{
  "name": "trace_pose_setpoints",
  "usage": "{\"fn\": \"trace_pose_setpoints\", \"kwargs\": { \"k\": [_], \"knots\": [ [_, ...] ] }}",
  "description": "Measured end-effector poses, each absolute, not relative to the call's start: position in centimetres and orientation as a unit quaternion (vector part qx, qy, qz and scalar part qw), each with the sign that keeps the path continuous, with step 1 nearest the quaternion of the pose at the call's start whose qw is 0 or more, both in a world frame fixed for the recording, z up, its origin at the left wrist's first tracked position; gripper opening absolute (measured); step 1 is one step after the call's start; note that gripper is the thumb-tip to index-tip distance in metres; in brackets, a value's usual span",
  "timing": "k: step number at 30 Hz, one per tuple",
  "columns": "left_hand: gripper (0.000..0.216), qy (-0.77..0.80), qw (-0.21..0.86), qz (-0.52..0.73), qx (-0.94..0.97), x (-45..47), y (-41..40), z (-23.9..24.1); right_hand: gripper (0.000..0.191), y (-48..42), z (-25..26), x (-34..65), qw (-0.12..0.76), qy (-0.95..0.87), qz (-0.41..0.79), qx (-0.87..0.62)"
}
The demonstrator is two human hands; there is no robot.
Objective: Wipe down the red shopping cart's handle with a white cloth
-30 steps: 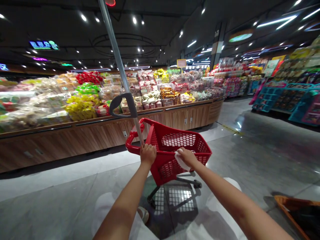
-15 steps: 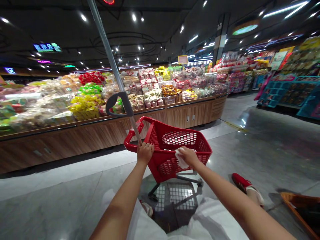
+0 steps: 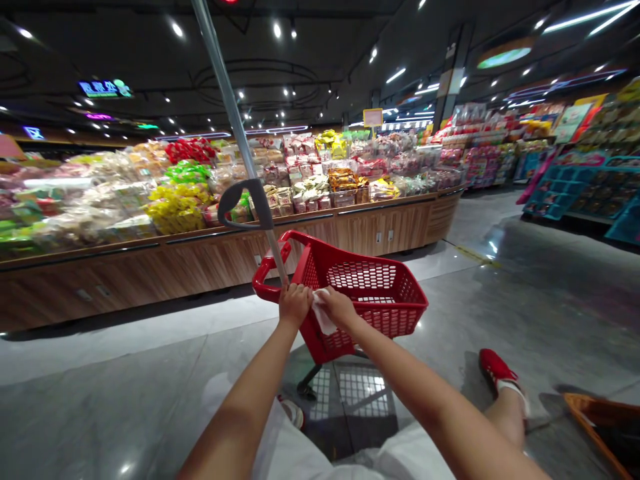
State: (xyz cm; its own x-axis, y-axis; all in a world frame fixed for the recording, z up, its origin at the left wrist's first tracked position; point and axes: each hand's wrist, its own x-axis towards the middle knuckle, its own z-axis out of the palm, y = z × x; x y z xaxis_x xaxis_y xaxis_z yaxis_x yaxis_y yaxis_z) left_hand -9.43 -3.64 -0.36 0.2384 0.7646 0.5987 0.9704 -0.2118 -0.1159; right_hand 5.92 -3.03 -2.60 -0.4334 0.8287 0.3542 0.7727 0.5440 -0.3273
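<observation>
My left hand has its fingers curled down over the near rim of the red shopping cart, right at the lower end of a metal pole; from the feed I can't tell whether they grip the pole as well. My right hand is just beside it, fingers pinched closed on a crumpled white tissue at that same rim, and the tissue hangs down over the cart's outer side. The cart stands upright on the grey tiled floor, directly ahead of me, its perforated basket pointing to the right of my view and its push handle to the left. Above the push handle I see a grey loop handle fixed to the slanting pole. One dark caster shows beneath the basket; my right forearm covers part of the lower frame. Behind the cart I have a long wood-panelled display stand heaped with bagged snacks. Teal racks stand well apart at the right. Nearer, also to the right, I make out a red shoe and the edge of an orange bin, its contents too dark to read.
</observation>
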Motion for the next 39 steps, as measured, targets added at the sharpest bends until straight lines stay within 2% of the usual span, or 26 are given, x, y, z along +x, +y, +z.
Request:
{"fn": "trace_pose_setpoints", "kwargs": {
  "k": [8, 11, 18, 27, 30, 36, 39],
  "knots": [
    [0.037, -0.516, 0.279, -0.21, -0.782, -9.3, -3.8, -1.0, 0.029, -3.6, -5.6, 16.4, 0.192, -0.829, 0.019, -0.526],
    [0.037, -0.531, 0.298, -0.23, -0.759, -8.1, -3.4, -1.4, 0.029, -3.5, -4.4, 14.4, 0.177, -0.824, 0.021, -0.539],
    [0.032, -0.517, 0.303, -0.218, -0.77, -7.4, -3.4, -1.3, 0.029, -3.0, -2.6, 6.6, 0.23, -0.831, 0.006, -0.506],
    [0.034, -0.535, 0.276, -0.242, -0.761, -7.6, -3.3, -1.3, 0.029, -3.4, -7.0, 20.1, 0.179, -0.798, -0.069, -0.572],
    [0.034, -0.553, 0.269, -0.25, -0.748, -6.8, -3.1, -1.4, 0.029, -3.2, -6.1, 18.1, 0.175, -0.795, -0.051, -0.578],
    [0.032, -0.545, 0.263, -0.26, -0.753, -6.8, -2.9, -1.4, 0.028, -2.6, -2.9, 7.1, 0.212, -0.83, -0.003, -0.516],
    [0.032, -0.521, 0.262, -0.255, -0.771, -7.9, -3.0, -1.3, 0.028, -2.5, -2.9, 8.1, 0.184, -0.839, 0.008, -0.511]
  ]
}}
